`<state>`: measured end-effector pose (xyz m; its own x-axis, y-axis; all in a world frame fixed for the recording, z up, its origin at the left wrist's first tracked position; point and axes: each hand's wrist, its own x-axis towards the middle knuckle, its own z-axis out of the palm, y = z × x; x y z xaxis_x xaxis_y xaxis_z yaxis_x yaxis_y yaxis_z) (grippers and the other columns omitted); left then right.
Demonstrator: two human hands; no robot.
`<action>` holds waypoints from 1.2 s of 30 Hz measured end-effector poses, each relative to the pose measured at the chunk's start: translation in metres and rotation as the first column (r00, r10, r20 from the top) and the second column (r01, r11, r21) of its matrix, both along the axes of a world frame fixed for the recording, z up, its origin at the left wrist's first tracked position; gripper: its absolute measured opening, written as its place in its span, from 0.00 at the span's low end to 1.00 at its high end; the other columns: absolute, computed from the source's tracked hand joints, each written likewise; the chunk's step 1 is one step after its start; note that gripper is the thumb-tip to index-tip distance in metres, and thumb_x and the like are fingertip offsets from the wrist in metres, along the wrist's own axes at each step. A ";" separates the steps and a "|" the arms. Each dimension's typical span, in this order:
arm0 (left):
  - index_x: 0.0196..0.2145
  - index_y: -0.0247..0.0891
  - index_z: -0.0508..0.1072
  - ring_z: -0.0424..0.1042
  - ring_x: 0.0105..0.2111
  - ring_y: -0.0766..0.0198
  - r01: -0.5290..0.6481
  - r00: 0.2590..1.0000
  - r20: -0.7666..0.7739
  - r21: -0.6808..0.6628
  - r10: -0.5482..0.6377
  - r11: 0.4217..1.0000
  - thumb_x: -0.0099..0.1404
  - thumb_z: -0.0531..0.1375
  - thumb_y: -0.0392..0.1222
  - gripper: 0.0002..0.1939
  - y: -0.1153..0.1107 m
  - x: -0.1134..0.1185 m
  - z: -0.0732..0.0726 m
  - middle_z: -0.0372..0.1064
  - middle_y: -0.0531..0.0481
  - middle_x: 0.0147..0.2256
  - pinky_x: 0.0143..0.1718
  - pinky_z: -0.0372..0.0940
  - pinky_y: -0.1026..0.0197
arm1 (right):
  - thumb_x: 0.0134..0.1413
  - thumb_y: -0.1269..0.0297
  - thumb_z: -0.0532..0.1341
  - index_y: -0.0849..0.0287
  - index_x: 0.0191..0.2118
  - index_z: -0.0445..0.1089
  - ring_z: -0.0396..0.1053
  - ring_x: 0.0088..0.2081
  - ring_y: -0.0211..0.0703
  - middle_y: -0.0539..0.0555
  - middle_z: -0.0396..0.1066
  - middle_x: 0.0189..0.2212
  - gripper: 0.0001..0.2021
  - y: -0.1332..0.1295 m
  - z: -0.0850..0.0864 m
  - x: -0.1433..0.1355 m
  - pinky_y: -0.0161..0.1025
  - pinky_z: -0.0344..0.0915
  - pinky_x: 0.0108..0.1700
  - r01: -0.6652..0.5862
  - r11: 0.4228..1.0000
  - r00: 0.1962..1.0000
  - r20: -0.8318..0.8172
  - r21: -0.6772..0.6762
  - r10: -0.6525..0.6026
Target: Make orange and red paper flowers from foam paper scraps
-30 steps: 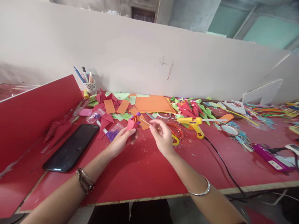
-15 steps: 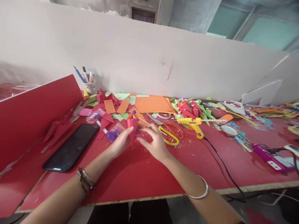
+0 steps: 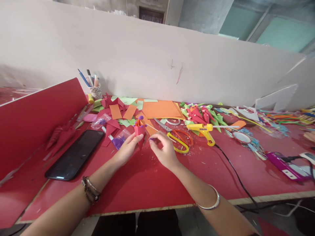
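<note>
My left hand [image 3: 129,146] is closed around a red paper flower [image 3: 139,131], a pointed cone with orange inside its top and small purple balls at its tips. The cone stands upright with its point down. Just to its right, apart from it, my right hand [image 3: 164,149] pinches a small purple piece [image 3: 153,139] between thumb and fingertips; whether it is a ball is too small to tell. Beyond my right hand lie scissors [image 3: 180,144] with yellow and orange handles. A bag of purple bits [image 3: 119,140] lies behind my left hand.
A black phone [image 3: 75,155] lies on the left. A yellow glue gun [image 3: 206,129] with a black cord rests to the right. Behind are orange paper sheets [image 3: 158,109], finished paper flowers [image 3: 200,114] and a pen cup [image 3: 95,91]. A purple power strip [image 3: 286,167] sits far right.
My right hand has drawn back from the cone to the right, and the small purple piece now shows in its fingertips. My left hand still holds the paper flower in nearly the same place.
</note>
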<state>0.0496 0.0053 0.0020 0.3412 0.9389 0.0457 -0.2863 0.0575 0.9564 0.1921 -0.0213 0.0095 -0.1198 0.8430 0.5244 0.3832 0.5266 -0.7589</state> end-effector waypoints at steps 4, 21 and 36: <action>0.31 0.34 0.66 0.58 0.22 0.70 0.131 0.964 0.235 -0.025 -0.122 0.991 0.55 0.53 0.43 0.10 0.001 -0.001 0.009 0.59 0.53 0.24 0.26 0.55 0.65 | 0.53 0.67 0.51 0.58 0.27 0.61 0.60 0.27 0.35 0.48 0.60 0.24 0.06 0.002 -0.002 0.002 0.31 0.57 0.28 -0.007 0.996 0.996 -0.088 -0.090 -0.001; 0.27 0.35 0.60 0.49 0.20 0.73 0.033 0.988 -0.153 0.125 -0.014 0.992 0.53 0.57 0.45 0.11 -0.001 -0.003 0.001 0.49 0.58 0.20 0.22 0.47 0.67 | 0.48 0.69 0.55 0.57 0.38 0.69 0.69 0.32 0.38 0.52 0.71 0.33 0.10 0.006 -0.008 0.002 0.36 0.67 0.35 -0.015 0.985 0.968 -0.248 -0.172 -0.028; 0.28 0.34 0.67 0.63 0.28 0.65 -0.066 0.906 -0.376 0.324 0.193 0.944 0.54 0.59 0.44 0.09 -0.004 0.002 0.005 0.65 0.53 0.27 0.32 0.59 0.63 | 0.49 0.70 0.55 0.57 0.33 0.69 0.68 0.31 0.38 0.51 0.69 0.29 0.07 0.004 -0.006 0.001 0.35 0.66 0.32 -0.041 0.998 0.985 -0.170 -0.038 0.034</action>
